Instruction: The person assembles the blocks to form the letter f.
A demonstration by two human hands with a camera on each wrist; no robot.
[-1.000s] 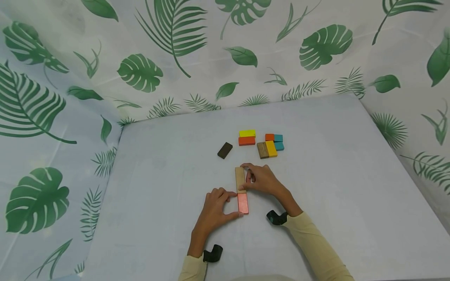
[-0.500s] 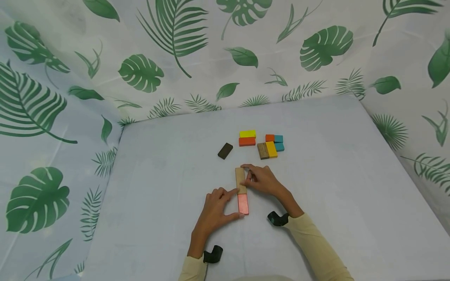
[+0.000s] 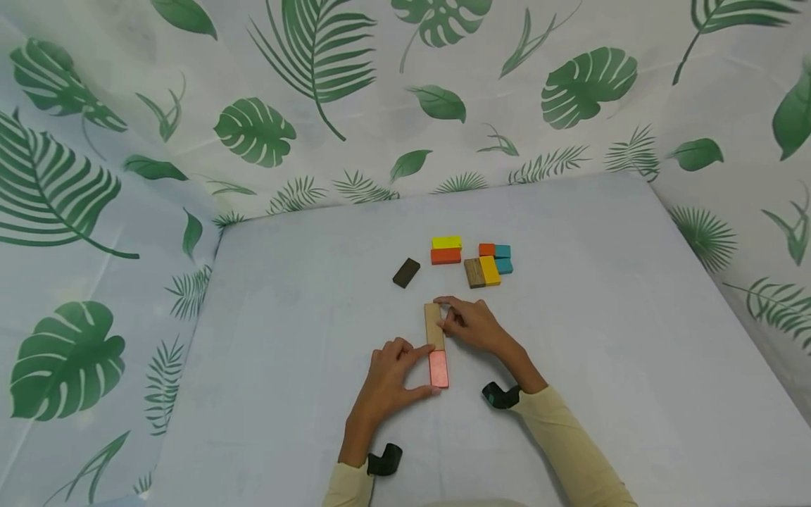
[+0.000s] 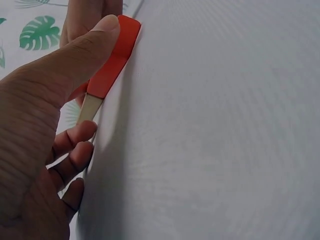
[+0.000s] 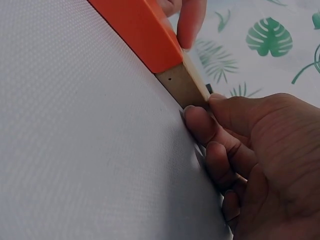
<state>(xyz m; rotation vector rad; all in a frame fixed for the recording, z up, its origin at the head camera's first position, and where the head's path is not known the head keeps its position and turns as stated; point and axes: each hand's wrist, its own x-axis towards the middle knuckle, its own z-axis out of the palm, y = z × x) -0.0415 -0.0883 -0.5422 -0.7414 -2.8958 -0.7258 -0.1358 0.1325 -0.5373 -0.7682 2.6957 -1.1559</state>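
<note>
The left hand (image 3: 389,373) has its grip spread fairly wide: the thumb touches the near end of the red block (image 3: 438,370), and the forefinger reaches to the place where this block meets the light wooden block (image 3: 433,325). So the left grip grasps the red block along its length, while the other three fingers are bent beside it and above the tabletop (image 3: 285,352). The right hand (image 3: 476,325) has a narrower grip; it pinches the light wooden block between thumb and forefinger, and its remaining fingers are curled under the palm. Both blocks lie on the tabletop end to end in one line, the wooden one farther from the person, and their ends touch

Beyond the hands, a dark brown block (image 3: 406,272) lies alone and slanted. To its right, a yellow block (image 3: 446,242) lies along an orange-red block (image 3: 446,256). Farther right there is a group where a brown block (image 3: 474,273) lies against an amber block (image 3: 490,270), with a small orange block (image 3: 486,249) and two blue blocks (image 3: 503,251) just beside them
</note>
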